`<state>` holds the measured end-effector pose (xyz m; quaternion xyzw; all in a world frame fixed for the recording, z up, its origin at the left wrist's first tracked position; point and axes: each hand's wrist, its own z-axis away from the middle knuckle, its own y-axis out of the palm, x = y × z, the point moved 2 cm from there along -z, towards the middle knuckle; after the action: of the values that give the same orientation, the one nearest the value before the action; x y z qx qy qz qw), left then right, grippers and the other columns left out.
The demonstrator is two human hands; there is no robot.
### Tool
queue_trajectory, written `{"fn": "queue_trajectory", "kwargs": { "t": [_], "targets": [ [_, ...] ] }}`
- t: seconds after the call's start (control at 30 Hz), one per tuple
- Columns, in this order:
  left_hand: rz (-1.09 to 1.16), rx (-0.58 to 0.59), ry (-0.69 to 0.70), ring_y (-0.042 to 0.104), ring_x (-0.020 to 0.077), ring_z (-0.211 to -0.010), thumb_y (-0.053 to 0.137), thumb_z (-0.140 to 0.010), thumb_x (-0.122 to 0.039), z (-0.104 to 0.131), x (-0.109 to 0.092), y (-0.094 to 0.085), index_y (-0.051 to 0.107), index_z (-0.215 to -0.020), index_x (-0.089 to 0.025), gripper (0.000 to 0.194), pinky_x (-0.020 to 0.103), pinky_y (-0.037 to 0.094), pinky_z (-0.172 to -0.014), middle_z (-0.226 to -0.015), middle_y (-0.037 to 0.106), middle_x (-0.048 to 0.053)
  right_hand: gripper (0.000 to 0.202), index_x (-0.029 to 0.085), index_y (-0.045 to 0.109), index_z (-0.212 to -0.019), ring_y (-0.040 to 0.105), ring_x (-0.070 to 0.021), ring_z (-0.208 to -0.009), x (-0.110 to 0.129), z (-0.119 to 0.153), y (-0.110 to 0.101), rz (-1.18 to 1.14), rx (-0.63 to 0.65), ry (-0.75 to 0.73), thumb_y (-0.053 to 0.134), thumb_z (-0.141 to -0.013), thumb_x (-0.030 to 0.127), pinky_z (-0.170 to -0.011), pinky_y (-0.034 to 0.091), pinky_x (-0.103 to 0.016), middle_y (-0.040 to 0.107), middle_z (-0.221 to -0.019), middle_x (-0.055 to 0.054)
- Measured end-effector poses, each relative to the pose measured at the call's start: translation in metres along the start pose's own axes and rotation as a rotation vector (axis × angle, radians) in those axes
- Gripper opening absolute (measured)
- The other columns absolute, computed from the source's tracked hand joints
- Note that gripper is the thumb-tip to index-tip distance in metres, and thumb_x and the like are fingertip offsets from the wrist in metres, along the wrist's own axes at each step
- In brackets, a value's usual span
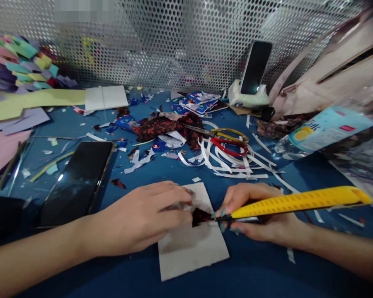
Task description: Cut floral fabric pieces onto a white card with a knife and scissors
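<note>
So the white card is flat on the desk, right in front of the person, with a dark patterned scrap on top of it. The right hand has its fingers pinched round a yellow cutter, the dark tip right at the scrap's edge. The left hand is curled over the card; can't tell if those fingers are gripping the scrap or just pressing.

Handling-wise, the card looks light and fairly stiff, so it'd probably slide unless held down flat near an edge. The scrap seems thin and floppy, likely easy to crease or tear, so a gentle pinch at a corner. The cutter's probably light plastic: hold the yellow body, well behind the tip.
</note>
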<state>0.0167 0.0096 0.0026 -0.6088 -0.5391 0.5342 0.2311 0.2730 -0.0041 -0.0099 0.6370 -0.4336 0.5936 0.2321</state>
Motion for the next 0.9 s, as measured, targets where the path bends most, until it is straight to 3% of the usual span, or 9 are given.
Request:
{"fn": "queue_trajectory", "kwargs": {
  "t": [0.13,0.37,0.9],
  "targets": [
    [0.02,0.01,0.003,0.057,0.0263,-0.118,0.037,-0.095,-0.004,-0.0019,0.0009,0.0003,0.061,-0.113,-0.012,0.031,0.042,0.045,-0.106,-0.121,0.061,0.015,0.013,0.018,0.065,-0.089,0.07,-0.0147,-0.069,0.0054,-0.002,-0.0015,-0.102,-0.051,-0.045,0.075,-0.081,0.018,-0.062,0.057,-0.023,0.071,-0.079,-0.005],
    [-0.006,-0.001,0.001,0.057,0.0269,-0.119,0.04,-0.096,-0.006,-0.0004,-0.0007,-0.0005,0.061,-0.113,-0.013,0.029,0.041,0.047,-0.104,-0.122,0.061,0.015,0.015,0.02,0.066,-0.089,0.071,-0.0157,-0.071,0.0016,-0.001,0.0002,0.016,0.008,-0.01,0.077,-0.079,0.017,-0.062,0.057,-0.025,0.072,-0.081,-0.004],
    [-0.008,0.015,-0.009,0.056,0.0269,-0.118,0.041,-0.094,-0.005,0.0002,-0.0005,-0.0007,0.061,-0.114,-0.013,0.029,0.04,0.048,-0.102,-0.121,0.061,0.014,0.015,0.022,0.066,-0.091,0.07,-0.016,-0.073,-0.0025,0.0004,0.0005,-0.006,0.017,0.018,0.076,-0.08,0.017,-0.062,0.056,-0.026,0.071,-0.082,-0.003]
  ]
}}
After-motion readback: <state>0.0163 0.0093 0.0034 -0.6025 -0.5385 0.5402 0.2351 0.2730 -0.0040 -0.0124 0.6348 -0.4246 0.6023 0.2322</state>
